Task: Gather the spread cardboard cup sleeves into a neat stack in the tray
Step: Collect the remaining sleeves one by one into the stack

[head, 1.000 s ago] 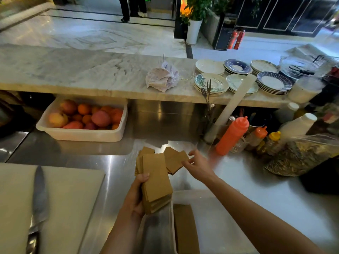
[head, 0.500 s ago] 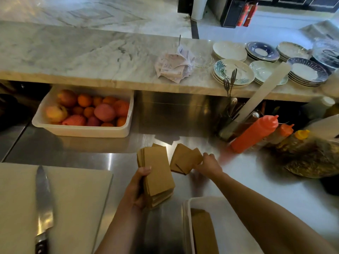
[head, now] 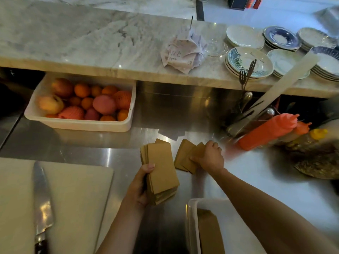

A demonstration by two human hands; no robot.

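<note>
A thick stack of flat brown cardboard sleeves (head: 161, 173) is gripped upright in the left hand (head: 139, 189); the right hand (head: 209, 158) is pressed on a fanned brown sleeve cluster (head: 187, 156) just right of it, while the white plastic tray (head: 191, 226) lies nearer, below the right arm

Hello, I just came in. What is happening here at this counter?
A person is collecting brown cardboard cup sleeves on a steel counter. The left hand holds a thick stack of sleeves above the counter. The right hand presses on a few loose sleeves that lie fanned out on the steel. The white tray near the person holds some sleeves already. The stack is not in it yet.
</note>
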